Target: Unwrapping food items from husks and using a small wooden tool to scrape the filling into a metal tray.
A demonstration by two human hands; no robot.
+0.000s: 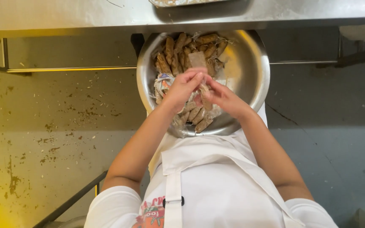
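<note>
A large steel bowl (250,71) rests in front of me, half under a steel table edge. It holds several brown finger-shaped pieces (174,52) and crumpled clear plastic wrapping (162,84). My left hand (183,88) and my right hand (221,97) meet over the middle of the bowl. Both pinch one brown piece in its clear wrapper (203,93) between the fingertips. More brown pieces (198,118) lie below my hands near the bowl's near rim. I wear a white apron over a white shirt.
A steel table top (85,14) runs across the top of the view, with a tray (178,2) at its far edge. Below lies a stained concrete floor (47,126). A metal rail (70,202) slants at lower left.
</note>
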